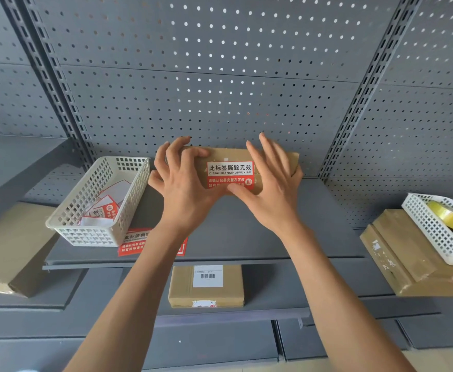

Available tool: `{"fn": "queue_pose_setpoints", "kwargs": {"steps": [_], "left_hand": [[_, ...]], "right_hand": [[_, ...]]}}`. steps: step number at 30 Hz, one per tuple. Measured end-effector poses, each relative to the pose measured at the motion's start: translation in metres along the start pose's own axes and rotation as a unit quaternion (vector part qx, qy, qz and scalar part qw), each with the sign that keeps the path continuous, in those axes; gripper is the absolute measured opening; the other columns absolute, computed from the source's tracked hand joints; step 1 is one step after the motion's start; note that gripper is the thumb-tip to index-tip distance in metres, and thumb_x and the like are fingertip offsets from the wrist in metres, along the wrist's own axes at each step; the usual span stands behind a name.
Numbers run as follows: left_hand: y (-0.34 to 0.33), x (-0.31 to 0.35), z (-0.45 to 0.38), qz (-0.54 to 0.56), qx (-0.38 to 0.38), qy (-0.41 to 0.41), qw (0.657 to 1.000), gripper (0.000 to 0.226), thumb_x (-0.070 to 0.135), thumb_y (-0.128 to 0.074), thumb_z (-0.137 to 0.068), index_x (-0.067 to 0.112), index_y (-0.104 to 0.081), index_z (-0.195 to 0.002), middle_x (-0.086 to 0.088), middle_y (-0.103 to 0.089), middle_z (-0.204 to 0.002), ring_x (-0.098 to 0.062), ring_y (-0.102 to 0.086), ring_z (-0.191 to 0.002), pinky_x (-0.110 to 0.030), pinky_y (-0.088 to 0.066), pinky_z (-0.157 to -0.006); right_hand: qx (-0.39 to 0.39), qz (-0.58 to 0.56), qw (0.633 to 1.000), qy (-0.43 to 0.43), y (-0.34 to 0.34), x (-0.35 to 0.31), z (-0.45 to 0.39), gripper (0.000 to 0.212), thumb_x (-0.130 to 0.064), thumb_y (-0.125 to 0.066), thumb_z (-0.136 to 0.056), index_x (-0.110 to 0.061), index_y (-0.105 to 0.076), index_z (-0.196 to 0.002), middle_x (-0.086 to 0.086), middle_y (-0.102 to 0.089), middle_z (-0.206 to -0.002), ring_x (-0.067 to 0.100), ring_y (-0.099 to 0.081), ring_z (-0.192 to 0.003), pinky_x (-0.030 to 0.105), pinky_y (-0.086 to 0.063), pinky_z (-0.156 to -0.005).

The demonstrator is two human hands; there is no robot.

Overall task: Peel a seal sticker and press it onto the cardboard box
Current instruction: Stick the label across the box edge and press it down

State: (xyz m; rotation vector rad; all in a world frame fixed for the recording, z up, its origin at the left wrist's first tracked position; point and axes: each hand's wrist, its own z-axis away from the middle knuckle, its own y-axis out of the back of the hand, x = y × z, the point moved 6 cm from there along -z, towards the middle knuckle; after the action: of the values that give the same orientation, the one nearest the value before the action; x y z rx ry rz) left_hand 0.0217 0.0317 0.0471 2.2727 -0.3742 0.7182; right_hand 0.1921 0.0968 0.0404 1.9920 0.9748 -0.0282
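A small cardboard box [226, 155] rests on the grey shelf against the pegboard. A red and white seal sticker [230, 173] lies flat across its top seam. My left hand [182, 181] rests on the box's left end, fingers curled over its top. My right hand [271, 181] is spread over the right end, its thumb pressing on the sticker's lower edge. Neither hand carries anything. Another seal sticker [132, 241] lies on the shelf's front edge, partly hidden by my left forearm.
A white plastic basket [72, 208] with several stickers sits to the left. A second white basket [435, 232] holding a tape roll [447, 217] sits on cardboard boxes at the right. A labelled box [206, 285] lies on the lower shelf, a large box [7, 251] at far left.
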Motion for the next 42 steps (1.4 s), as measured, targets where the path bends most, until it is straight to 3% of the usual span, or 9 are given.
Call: {"fn": "queue_pose_setpoints", "kwargs": {"steps": [3, 12, 19, 28, 31, 36, 42], "left_hand": [[-0.001, -0.001, -0.001, -0.005, -0.002, -0.002, 1.000, 0.079, 0.065, -0.083, -0.056, 0.030, -0.054, -0.120, 0.007, -0.033, -0.149, -0.023, -0.016, -0.145, -0.043, -0.017, -0.103], [0.002, -0.007, 0.001, 0.010, -0.030, -0.009, 0.999, 0.069, 0.035, -0.088, -0.062, 0.031, -0.055, -0.122, 0.006, -0.031, -0.150, -0.025, -0.013, -0.146, -0.049, -0.020, -0.105], [0.005, -0.011, 0.003, 0.036, -0.057, -0.017, 0.998, 0.068, 0.013, -0.083, -0.067, 0.032, -0.056, -0.126, 0.007, -0.030, -0.152, -0.022, -0.014, -0.146, -0.056, -0.023, -0.106], [0.007, -0.014, 0.005, 0.035, -0.064, -0.030, 0.997, 0.070, -0.002, -0.071, -0.071, 0.033, -0.054, -0.128, 0.007, -0.026, -0.156, -0.024, -0.011, -0.148, -0.045, -0.016, -0.101], [0.007, -0.016, 0.008, 0.039, -0.075, -0.031, 0.996, 0.068, -0.003, -0.067, -0.074, 0.033, -0.053, -0.130, 0.007, -0.021, -0.159, -0.025, -0.006, -0.149, -0.045, -0.012, -0.102], [0.007, -0.017, 0.016, 0.056, -0.103, -0.008, 0.993, 0.074, -0.006, -0.062, -0.070, 0.035, -0.052, -0.130, 0.009, -0.015, -0.161, -0.022, 0.000, -0.150, -0.045, -0.009, -0.105], [0.009, -0.020, 0.041, 0.073, -0.114, 0.014, 0.991, 0.069, 0.017, -0.056, -0.061, 0.030, -0.056, -0.129, 0.006, -0.021, -0.158, -0.020, -0.002, -0.149, -0.050, -0.015, -0.108]], "right_hand": [[-0.005, 0.000, 1.000, 0.003, -0.002, 0.003, -0.002, 0.083, -0.065, -0.062, -0.082, -0.036, -0.031, -0.153, -0.009, -0.018, -0.166, 0.012, -0.013, -0.152, 0.063, -0.019, -0.113], [-0.055, -0.074, 0.996, -0.002, 0.006, 0.009, 0.000, 0.078, -0.031, -0.076, -0.084, -0.039, -0.035, -0.151, -0.015, -0.023, -0.163, 0.003, -0.010, -0.150, 0.062, -0.011, -0.117], [-0.100, -0.138, 0.985, -0.010, 0.009, 0.015, 0.001, 0.081, -0.011, -0.073, -0.085, -0.038, -0.035, -0.152, -0.018, -0.022, -0.163, -0.002, -0.008, -0.150, 0.057, -0.007, -0.122], [-0.147, -0.142, 0.979, -0.008, 0.012, 0.014, 0.002, 0.082, 0.005, -0.063, -0.087, -0.037, -0.035, -0.152, -0.017, -0.016, -0.165, -0.002, -0.003, -0.151, 0.054, -0.004, -0.124], [-0.160, -0.148, 0.976, -0.015, 0.013, 0.015, 0.004, 0.090, 0.015, -0.051, -0.082, -0.038, -0.035, -0.152, -0.020, -0.015, -0.165, -0.006, 0.000, -0.150, 0.055, -0.004, -0.124], [-0.167, -0.162, 0.972, -0.027, 0.012, 0.016, 0.010, 0.092, 0.016, -0.043, -0.076, -0.038, -0.039, -0.150, -0.020, -0.019, -0.164, -0.006, -0.003, -0.151, 0.055, -0.006, -0.124], [-0.152, -0.171, 0.972, -0.045, 0.005, 0.016, 0.032, 0.095, 0.017, -0.039, -0.070, -0.034, -0.042, -0.149, -0.016, -0.023, -0.163, -0.003, -0.006, -0.151, 0.055, -0.006, -0.124]]}}
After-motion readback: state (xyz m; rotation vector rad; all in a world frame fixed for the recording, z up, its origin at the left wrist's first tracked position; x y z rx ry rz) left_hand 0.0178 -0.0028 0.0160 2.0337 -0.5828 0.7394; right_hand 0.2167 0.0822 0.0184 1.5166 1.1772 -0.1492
